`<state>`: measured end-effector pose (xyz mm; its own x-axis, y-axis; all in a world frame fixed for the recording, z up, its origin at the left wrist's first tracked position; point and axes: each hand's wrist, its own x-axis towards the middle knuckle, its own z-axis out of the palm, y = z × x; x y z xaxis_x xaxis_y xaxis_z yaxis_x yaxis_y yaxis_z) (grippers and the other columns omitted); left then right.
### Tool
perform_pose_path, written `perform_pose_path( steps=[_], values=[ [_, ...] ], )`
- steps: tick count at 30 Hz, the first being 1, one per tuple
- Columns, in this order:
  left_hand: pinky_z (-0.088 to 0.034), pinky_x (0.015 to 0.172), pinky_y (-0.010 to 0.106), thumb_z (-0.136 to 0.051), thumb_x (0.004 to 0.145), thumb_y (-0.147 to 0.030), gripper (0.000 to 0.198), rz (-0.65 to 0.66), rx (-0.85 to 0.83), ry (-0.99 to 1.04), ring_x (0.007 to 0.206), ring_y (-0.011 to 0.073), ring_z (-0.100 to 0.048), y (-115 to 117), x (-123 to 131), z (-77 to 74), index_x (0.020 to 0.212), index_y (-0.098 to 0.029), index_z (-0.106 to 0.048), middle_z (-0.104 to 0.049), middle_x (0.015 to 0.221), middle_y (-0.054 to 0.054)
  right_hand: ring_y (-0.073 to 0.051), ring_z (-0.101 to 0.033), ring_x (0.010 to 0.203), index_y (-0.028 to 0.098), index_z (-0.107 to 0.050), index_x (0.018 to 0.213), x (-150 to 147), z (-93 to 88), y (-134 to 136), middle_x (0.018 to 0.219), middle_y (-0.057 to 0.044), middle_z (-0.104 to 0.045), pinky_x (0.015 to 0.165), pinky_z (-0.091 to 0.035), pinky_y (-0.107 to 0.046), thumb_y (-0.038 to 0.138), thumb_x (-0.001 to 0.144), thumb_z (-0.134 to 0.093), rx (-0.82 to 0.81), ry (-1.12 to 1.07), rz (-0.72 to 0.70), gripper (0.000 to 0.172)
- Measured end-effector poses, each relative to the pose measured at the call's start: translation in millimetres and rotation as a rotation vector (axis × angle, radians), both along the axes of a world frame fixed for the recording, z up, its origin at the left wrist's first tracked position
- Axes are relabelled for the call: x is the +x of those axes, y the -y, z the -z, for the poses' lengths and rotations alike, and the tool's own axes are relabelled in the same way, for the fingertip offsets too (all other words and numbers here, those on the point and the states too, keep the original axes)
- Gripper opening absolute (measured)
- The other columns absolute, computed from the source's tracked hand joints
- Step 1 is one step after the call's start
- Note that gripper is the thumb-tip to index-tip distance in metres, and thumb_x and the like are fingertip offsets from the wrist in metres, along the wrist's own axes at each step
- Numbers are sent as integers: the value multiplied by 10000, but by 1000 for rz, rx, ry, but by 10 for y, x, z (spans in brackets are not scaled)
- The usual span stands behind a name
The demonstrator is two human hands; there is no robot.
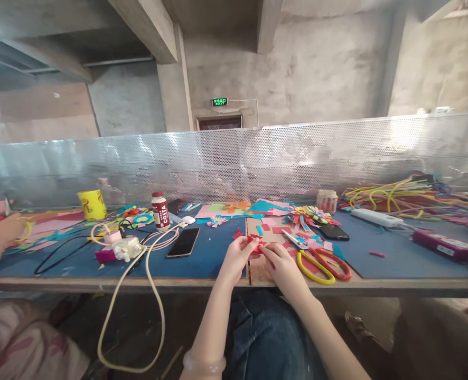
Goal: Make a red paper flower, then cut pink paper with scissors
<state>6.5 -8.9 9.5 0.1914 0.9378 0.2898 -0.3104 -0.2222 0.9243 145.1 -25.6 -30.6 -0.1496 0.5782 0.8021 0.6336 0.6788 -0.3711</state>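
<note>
Above the front edge of the table, my left hand (234,257) and my right hand (280,262) meet over a small piece of red paper (254,244). Fingertips of both hands pinch it; its exact folds are too small to make out. Just right of my right hand lies a pair of scissors (317,266) with one yellow and one orange-red handle loop, blades pointing away to the left. Pink, red and blue paper scraps (272,228) are scattered on the bare board beyond my hands.
Left of my hands lie a phone (183,243), a looping cream cable (149,269) and a Costa bottle (160,211). At right are a second phone (333,231), a white power strip (376,217) and pipe cleaners (392,195). Another person's hand (4,235) works at far left. A perforated screen (234,158) stands behind.
</note>
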Motion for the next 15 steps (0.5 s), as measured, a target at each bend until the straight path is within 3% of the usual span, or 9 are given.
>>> perform_pose_path(
  steps=[4, 8, 15],
  values=[
    [-535, 672, 286, -717, 681, -307, 254, 10, 35, -5, 795, 181, -637, 1, -15, 24, 821, -122, -614, -668, 874, 84, -240, -550, 961, 150, -629, 1077, 21, -110, 108, 997, -121, -595, 866, -454, -394, 117, 821, -420, -54, -83, 27, 331],
    [-535, 677, 294, -703, 698, -291, 247, 23, 54, -12, 784, 183, -636, -5, -24, 36, 860, -120, -628, -667, 873, 82, -228, -595, 881, 143, -626, 1012, 85, -288, 140, 991, -119, -626, 794, -479, -386, 209, 845, -436, -172, -225, 69, 261],
    [-534, 707, 302, -702, 700, -284, 268, 11, 64, -18, 849, 205, -628, -4, -25, 20, 902, -114, -657, -670, 932, 108, -181, -649, 737, 170, -678, 780, 93, -462, 7, 811, -48, -706, 706, -494, -296, 278, 765, -586, -438, -223, -127, 143]
  ],
)
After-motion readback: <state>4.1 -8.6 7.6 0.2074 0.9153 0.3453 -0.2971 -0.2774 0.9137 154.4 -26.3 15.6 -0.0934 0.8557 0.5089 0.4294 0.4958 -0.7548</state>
